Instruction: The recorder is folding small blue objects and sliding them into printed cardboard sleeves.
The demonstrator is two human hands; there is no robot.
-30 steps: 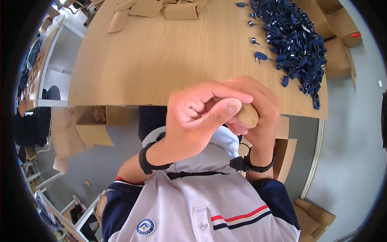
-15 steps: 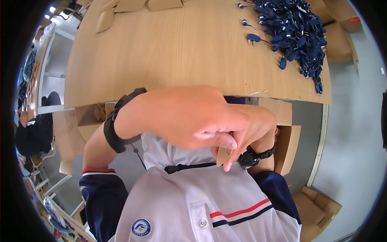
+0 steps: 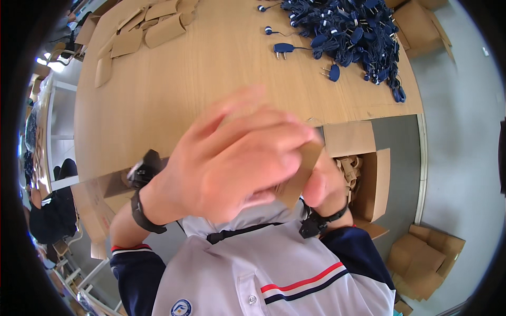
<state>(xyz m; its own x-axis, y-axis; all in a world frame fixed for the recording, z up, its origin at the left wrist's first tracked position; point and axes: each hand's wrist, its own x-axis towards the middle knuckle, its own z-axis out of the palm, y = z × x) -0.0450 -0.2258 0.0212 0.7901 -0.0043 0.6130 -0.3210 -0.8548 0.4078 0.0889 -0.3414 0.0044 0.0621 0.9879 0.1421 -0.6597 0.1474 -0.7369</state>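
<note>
Both my hands are raised over the near table edge, in front of my body. My right hand grips a small folded brown cardboard piece, its thumb on the near face. My left hand is blurred by motion, its fingers stretched out and apart. The left fingertips overlap the upper left of the cardboard piece, and I cannot make out whether they press on it. Part of the right hand is hidden behind the cardboard and the left hand.
Navy corded earphones with two-pronged plugs lie heaped at the table's far right. Flat cardboard sleeves lie at the far left of the wooden table. Below the right edge, an open carton holds cardboard pieces. Another carton sits on the floor.
My left hand has lifted and its fingers have spread from a closed pinch. The cardboard piece has risen and shows more of its face. The view has shifted, showing more cardboard sleeves.
</note>
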